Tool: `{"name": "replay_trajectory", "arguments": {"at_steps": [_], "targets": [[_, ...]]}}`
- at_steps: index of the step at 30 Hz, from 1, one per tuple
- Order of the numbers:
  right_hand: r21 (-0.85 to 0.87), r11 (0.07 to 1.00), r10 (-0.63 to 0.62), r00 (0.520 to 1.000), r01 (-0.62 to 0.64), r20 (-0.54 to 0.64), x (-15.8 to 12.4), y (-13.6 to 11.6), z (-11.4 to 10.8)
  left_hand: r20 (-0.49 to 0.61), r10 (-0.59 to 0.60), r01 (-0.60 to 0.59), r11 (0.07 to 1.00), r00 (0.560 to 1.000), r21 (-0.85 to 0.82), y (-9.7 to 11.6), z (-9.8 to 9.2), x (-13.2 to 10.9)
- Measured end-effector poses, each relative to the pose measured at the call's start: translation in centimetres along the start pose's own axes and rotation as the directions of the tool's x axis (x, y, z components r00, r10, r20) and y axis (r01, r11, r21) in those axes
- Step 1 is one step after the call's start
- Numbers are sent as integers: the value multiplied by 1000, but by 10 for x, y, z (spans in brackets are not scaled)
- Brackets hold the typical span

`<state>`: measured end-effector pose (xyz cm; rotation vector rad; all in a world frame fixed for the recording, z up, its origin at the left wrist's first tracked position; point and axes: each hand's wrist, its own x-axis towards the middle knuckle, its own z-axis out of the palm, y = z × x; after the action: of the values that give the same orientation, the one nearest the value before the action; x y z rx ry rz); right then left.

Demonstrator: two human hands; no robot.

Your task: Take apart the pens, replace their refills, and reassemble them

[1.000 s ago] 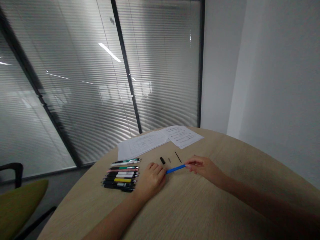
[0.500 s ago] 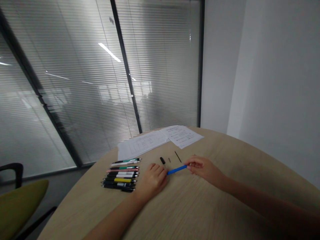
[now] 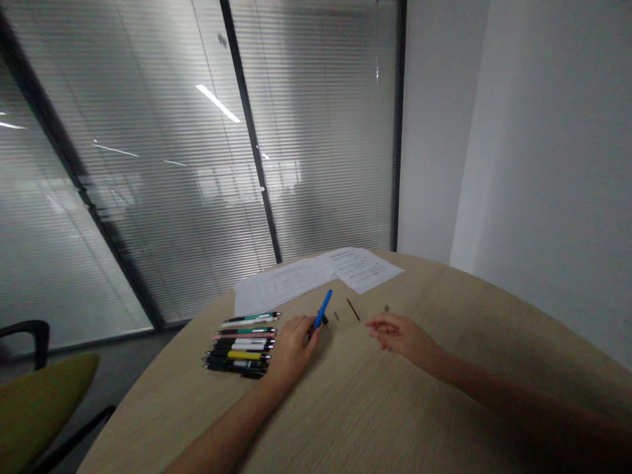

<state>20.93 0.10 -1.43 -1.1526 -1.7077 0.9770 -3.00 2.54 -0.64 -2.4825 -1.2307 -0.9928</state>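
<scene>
A blue pen barrel is held in my left hand, its far end tilted up and away. Just beyond the fingers lies a small black piece, partly covered by the barrel, with a tiny grey piece to its right. My right hand is curled with fingertips close together, near the lower end of a thin dark refill; whether it grips anything is too small to make out. Another small piece shows just past the right hand.
Several pens lie in a stack left of my left hand. Printed papers cover the far part of the round wooden table. A green chair stands at the lower left, before a glass partition with blinds.
My right hand has let go of the blue barrel. In my left hand the barrel has swung from pointing right to pointing up and away. A small piece now shows beyond my right hand.
</scene>
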Motion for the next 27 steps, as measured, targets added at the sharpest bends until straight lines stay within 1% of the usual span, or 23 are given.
{"name": "replay_trajectory", "arguments": {"at_steps": [2, 4, 6, 8, 9, 11, 14, 17, 20, 24, 27], "targets": [[-18, 1000, 20, 1000, -20, 12, -1, 7, 4, -20, -77, 75, 993, 997, -86, -4, 1, 1], [-75, 997, 19, 1000, -17, 22, -2, 14, 8, -37, -162, 154, 974, 986, -166, -8, 3, 2], [-169, 985, -31, 999, 36, 29, -3, 18, 11, -34, -257, 242, 941, 966, -235, -10, 5, 2], [-276, 953, -119, 992, 124, 37, -6, 19, 12, -20, -331, 313, 909, 944, -275, -12, 7, 2], [-323, 933, -154, 987, 160, 46, -7, 19, 12, -14, -355, 337, 898, 935, -284, -12, 7, 2], [-392, 899, -186, 980, 196, 63, -9, 17, 12, -6, -388, 371, 885, 922, -283, -13, 9, 2], [-449, 867, -194, 977, 215, 93, -10, 16, 11, 17, -420, 409, 872, 907, -271, -14, 11, 2], [-480, 840, -221, 967, 254, 126, -10, 17, 11, 49, -426, 424, 870, 903, -252, -14, 12, 2], [-513, 801, -267, 951, 308, 155, -10, 16, 13, 82, -406, 414, 880, 910, -232, -12, 13, 2], [-570, 717, -323, 916, 401, 237, -11, 14, 15, 108, -368, 382, 902, 924, -202, -8, 11, 2], [-591, 704, -307, 919, 395, 248, -9, 14, 16, 115, -339, 355, 919, 934, -170, -6, 10, 2]]}}
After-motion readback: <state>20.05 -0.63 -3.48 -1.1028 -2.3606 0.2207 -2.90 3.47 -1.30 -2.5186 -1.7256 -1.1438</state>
